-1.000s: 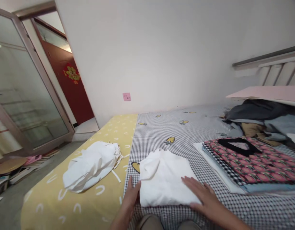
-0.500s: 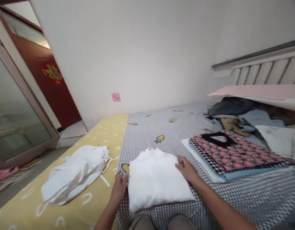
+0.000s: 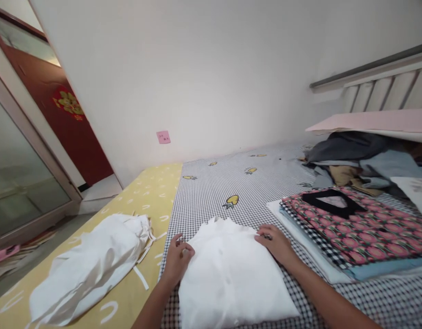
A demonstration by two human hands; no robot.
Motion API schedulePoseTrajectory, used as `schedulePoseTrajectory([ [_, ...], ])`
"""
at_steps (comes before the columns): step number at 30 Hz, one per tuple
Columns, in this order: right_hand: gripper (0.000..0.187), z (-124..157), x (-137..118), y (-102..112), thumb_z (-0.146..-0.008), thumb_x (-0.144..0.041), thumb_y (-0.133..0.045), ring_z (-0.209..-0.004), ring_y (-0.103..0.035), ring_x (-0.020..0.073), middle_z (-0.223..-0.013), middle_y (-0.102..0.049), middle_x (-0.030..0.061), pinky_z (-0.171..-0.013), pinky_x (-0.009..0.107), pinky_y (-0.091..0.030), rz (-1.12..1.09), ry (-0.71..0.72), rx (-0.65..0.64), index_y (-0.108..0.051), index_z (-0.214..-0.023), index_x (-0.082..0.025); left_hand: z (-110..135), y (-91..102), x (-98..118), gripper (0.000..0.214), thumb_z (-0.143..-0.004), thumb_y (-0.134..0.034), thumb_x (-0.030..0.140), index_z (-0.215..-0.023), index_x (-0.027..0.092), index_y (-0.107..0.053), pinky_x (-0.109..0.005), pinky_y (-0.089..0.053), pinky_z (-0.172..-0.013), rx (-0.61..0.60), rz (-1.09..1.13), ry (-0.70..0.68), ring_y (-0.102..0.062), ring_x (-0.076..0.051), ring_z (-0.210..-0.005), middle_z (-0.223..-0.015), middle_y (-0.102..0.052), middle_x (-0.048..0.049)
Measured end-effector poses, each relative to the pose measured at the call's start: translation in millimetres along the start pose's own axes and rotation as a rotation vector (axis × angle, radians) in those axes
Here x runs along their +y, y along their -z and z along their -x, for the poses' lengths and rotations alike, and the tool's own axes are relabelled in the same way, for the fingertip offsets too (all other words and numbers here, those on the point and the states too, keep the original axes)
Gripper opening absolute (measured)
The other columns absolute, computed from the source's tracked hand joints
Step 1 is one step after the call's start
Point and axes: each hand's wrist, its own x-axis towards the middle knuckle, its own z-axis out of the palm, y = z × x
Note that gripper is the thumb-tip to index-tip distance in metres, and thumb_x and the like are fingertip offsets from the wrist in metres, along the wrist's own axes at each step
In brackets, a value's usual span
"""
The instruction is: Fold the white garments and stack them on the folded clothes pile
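A folded white garment (image 3: 231, 278) lies on the black-and-white checked sheet (image 3: 231, 187) right in front of me. My left hand (image 3: 176, 260) is at its far left corner, fingers curled and pinching the cloth. My right hand (image 3: 274, 242) grips the far right corner, fingers closed on the fabric. A crumpled white garment with ties (image 3: 90, 265) lies to the left on the yellow sheet (image 3: 152, 192).
A stack of folded clothes topped by a pink patterned garment (image 3: 355, 224) sits at the right. Behind it lies a heap of unfolded clothes (image 3: 361, 157) under a pink board (image 3: 371, 122). The white wall, a pink note (image 3: 163, 136) and a red door (image 3: 63, 109) stand beyond.
Both hands moved from the near sides of the white garment to its far corners and closed on the cloth. The view shifted slightly right and closer.
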Motion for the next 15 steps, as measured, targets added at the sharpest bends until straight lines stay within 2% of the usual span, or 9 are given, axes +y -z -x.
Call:
schedulePoseTrajectory([
  [2, 0.023, -3.4, 4.3, 0.9, -0.079, -0.045, -0.061, -0.113, -0.062, 0.0270, -0.119, -0.070, 0.0067, -0.093, 0.039, -0.047, -0.085, 0.026, 0.001, -0.075, -0.082, -0.026, -1.6, 0.0, -2.7, 0.012, -0.077, -0.061, 0.023, -0.070, 0.021, -0.071, -0.046, -0.038, -0.117, -0.010, 0.044, 0.007, -0.051, -0.028, -0.131, -0.145, -0.046, -0.0108],
  [4, 0.026, -7.2, 5.7, 1.6, -0.080, -0.046, -0.059, -0.112, -0.063, 0.0268, -0.117, -0.072, 0.0079, -0.097, 0.040, -0.046, -0.194, 0.052, -0.022, -0.075, -0.084, -0.025, -4.3, 2.2, -2.9, 0.009, -0.077, -0.063, 0.024, -0.075, 0.021, -0.071, -0.048, -0.036, -0.118, -0.014, 0.053, 0.019, -0.046, -0.029, -0.137, -0.143, -0.048, -0.0109],
  [7, 0.028, -10.1, 4.8, 0.5, -0.078, -0.047, -0.062, -0.112, -0.064, 0.0281, -0.114, -0.074, 0.0081, -0.102, 0.042, -0.045, -0.248, 0.052, -0.088, -0.075, -0.089, -0.025, -8.8, 8.1, 2.9, 0.027, -0.078, -0.068, 0.032, -0.103, 0.025, -0.072, -0.053, -0.034, -0.118, -0.045, -0.016, 0.039, -0.037, -0.031, -0.145, -0.150, -0.043, -0.0109],
  [9, 0.029, -9.1, 5.6, -1.6, -0.071, -0.046, -0.069, -0.115, -0.063, 0.0306, -0.117, -0.074, 0.0075, -0.107, 0.047, -0.041, -0.198, 0.031, -0.121, -0.076, -0.091, -0.025, -10.1, 12.0, 8.9, 0.038, -0.077, -0.072, 0.036, -0.115, 0.028, -0.069, -0.059, -0.033, -0.117, -0.125, -0.103, 0.051, -0.036, -0.034, -0.146, -0.156, -0.038, -0.0113],
  [12, 0.027, -5.0, 11.6, -5.0, -0.067, -0.045, -0.073, -0.117, -0.062, 0.0319, -0.121, -0.073, 0.0066, -0.109, 0.049, -0.038, -0.167, 0.031, -0.137, -0.076, -0.087, -0.027, -8.3, 15.3, 15.2, 0.032, -0.078, -0.074, 0.033, -0.110, 0.028, -0.072, -0.063, -0.031, -0.115, -0.201, -0.164, 0.053, -0.037, -0.037, -0.145, -0.162, -0.032, -0.0125],
  [15, 0.026, -1.5, 17.4, -5.8, -0.071, -0.050, -0.070, -0.115, -0.063, 0.0303, -0.121, -0.073, 0.0079, -0.104, 0.045, -0.045, -0.267, 0.040, -0.136, -0.075, -0.079, -0.026, -4.3, 16.9, 15.7, 0.018, -0.080, -0.072, 0.028, -0.097, 0.025, -0.075, -0.059, -0.030, -0.117, -0.165, -0.137, 0.026, -0.036, -0.036, -0.146, -0.163, -0.032, -0.0115],
])
